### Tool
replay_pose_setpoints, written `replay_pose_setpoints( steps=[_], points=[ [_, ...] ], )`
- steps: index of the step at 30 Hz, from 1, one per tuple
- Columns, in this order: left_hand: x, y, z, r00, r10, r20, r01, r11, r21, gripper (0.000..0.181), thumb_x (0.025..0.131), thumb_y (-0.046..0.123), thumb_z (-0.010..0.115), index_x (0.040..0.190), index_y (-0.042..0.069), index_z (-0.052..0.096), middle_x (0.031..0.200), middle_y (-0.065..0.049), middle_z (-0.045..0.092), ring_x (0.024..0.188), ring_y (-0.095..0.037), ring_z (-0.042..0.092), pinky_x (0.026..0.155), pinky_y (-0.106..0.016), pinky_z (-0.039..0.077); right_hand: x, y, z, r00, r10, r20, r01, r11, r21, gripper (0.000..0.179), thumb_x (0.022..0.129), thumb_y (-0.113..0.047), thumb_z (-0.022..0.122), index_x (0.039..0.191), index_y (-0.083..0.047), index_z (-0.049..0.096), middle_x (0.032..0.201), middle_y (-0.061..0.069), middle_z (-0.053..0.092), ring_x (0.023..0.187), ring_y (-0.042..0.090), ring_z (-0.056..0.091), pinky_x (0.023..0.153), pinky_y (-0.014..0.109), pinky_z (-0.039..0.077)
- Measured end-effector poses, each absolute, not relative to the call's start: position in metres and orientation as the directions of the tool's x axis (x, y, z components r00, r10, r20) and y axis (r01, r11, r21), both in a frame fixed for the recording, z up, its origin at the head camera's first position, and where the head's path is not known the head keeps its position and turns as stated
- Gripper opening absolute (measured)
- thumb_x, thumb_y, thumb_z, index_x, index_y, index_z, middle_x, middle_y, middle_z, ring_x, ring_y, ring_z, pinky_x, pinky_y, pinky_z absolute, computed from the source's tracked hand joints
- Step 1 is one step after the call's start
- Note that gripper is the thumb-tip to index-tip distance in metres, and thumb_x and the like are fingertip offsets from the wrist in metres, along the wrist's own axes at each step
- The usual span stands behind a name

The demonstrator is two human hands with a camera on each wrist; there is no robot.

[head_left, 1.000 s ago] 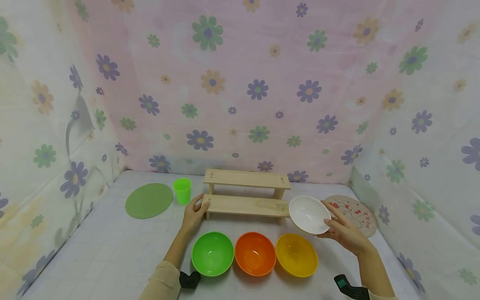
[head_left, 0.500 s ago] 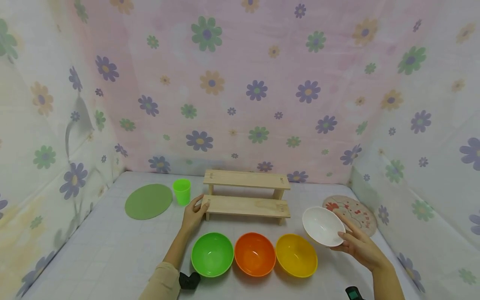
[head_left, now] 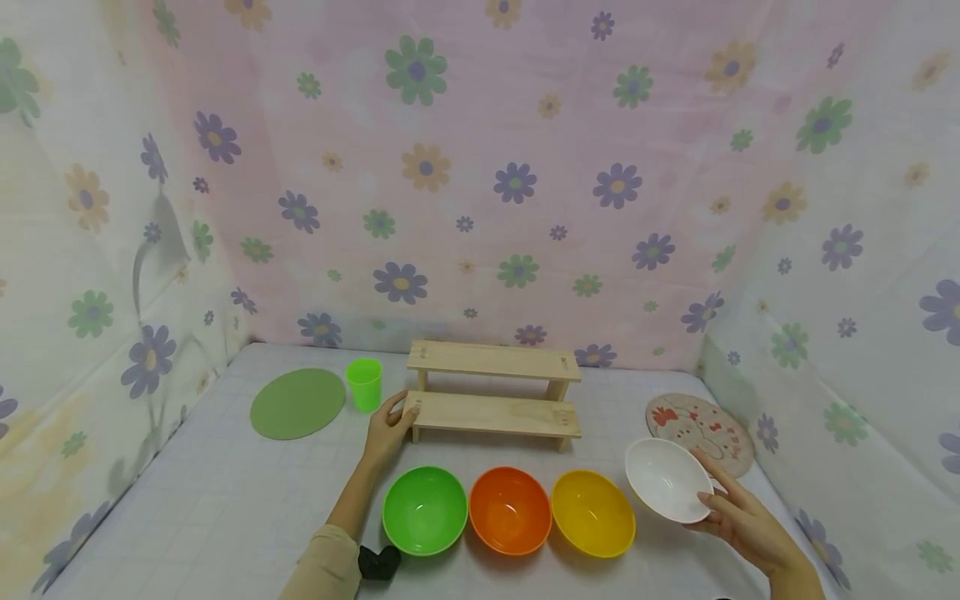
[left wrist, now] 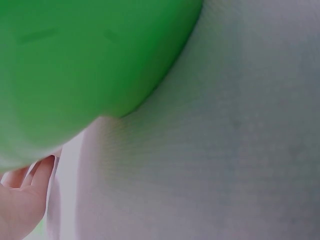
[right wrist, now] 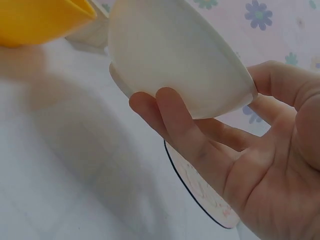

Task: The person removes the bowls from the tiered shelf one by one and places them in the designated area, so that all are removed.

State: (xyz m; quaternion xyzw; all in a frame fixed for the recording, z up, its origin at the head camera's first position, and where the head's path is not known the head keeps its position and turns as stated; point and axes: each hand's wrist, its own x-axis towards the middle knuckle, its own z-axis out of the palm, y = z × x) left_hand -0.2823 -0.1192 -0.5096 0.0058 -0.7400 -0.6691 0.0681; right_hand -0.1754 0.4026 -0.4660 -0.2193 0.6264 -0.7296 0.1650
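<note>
My right hand [head_left: 746, 527] holds a white bowl [head_left: 666, 479] by its right side, thumb at the rim and fingers beneath. In the right wrist view the bowl [right wrist: 170, 55] is tilted and raised above the table, with fingertips against its base. On the left, my left hand [head_left: 386, 435] grips the left end of the lower step of a two-tier wooden rack [head_left: 491, 413]. A green bowl [head_left: 425, 510], an orange bowl [head_left: 510, 510] and a yellow bowl [head_left: 593, 512] stand in a row in front of the rack. The green bowl fills much of the left wrist view.
A bright green cup [head_left: 365, 384] stands left of the rack, beside a round green mat [head_left: 297, 403]. At the right lies a round patterned mat [head_left: 701, 433], behind the white bowl. Flowered cloth [head_left: 480, 167] walls the table at the back and sides.
My right hand has carried the white bowl away from the rack's right end, rightward and toward me, to beside the yellow bowl. The left hand stays on the rack.
</note>
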Motion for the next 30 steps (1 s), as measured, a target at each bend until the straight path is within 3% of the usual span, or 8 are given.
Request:
replay_pose_setpoints(
  steps=[8, 15, 30],
  points=[
    [-0.283, -0.119, -0.511, -0.991, -0.095, 0.089, 0.08, 0.094, 0.992, 0.054, 0.094, 0.018, 0.059, 0.141, 0.0, 0.039, 0.129, -0.032, 0.05, 0.116, -0.042, 0.053, 0.096, -0.047, 0.044, -0.169, 0.414, -0.476, -0.794, -0.603, 0.082, 0.103, -0.265, -0.959, 0.066, 0.1, 0.005, 0.02, 0.143, -0.043, 0.035, 0.13, -0.018, 0.047, 0.105, 0.024, 0.063, 0.09, 0.038, 0.051],
    [-0.283, -0.119, -0.511, -0.991, -0.098, 0.088, 0.079, 0.094, 0.992, 0.053, 0.094, 0.017, 0.058, 0.141, 0.0, 0.039, 0.129, -0.033, 0.05, 0.116, -0.043, 0.052, 0.096, -0.048, 0.044, -0.165, 0.418, -0.482, -0.746, -0.665, 0.023, 0.205, -0.261, -0.943, 0.066, 0.101, 0.003, 0.018, 0.138, -0.046, 0.04, 0.132, -0.023, 0.048, 0.11, 0.022, 0.06, 0.093, 0.037, 0.049],
    [-0.283, -0.119, -0.511, -0.99, -0.109, 0.092, 0.082, 0.099, 0.992, 0.053, 0.093, 0.017, 0.059, 0.14, -0.001, 0.04, 0.129, -0.032, 0.05, 0.117, -0.042, 0.052, 0.096, -0.048, 0.044, -0.162, 0.42, -0.494, -0.741, -0.669, -0.054, 0.26, -0.211, -0.942, 0.064, 0.102, -0.001, 0.016, 0.135, -0.051, 0.04, 0.129, -0.033, 0.043, 0.114, 0.018, 0.057, 0.095, 0.038, 0.047]
  ],
)
